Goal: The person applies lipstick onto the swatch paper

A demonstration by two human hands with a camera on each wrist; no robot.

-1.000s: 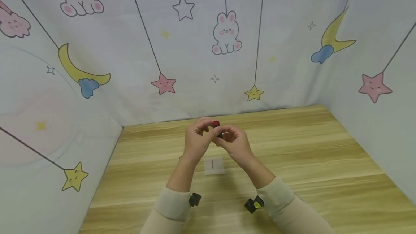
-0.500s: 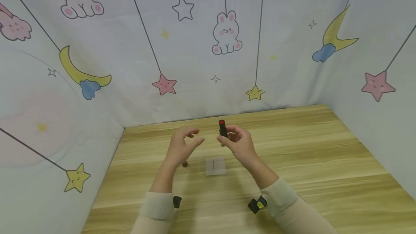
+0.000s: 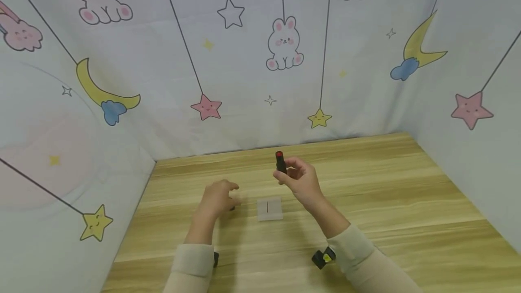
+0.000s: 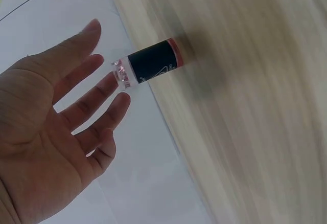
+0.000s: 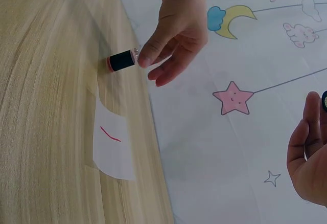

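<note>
My right hand (image 3: pixel 303 183) holds a dark lipstick tube (image 3: pixel 281 163) upright above the table, its red tip pointing up. Only a sliver of that tube shows at the edge of the right wrist view. My left hand (image 3: pixel 217 197) is over the left part of the table, thumb and fingers spread apart. Just beyond its fingertips a black lipstick cap (image 4: pixel 153 61) with a clear faceted top and a red band stands on the table. In the right wrist view the left fingers are right at the clear end of the cap; whether they touch it I cannot tell.
A small white paper (image 3: pixel 274 214) with one red stroke lies on the wood-grain table (image 3: pixel 374 202), between the forearms. White cloth walls (image 3: pixel 252 67) with printed stars, moons and bunnies close off the back and sides.
My left hand has let go of the lipstick tube and moved left and down to the cap. The right hand keeps the tube, shifted slightly to the right.
</note>
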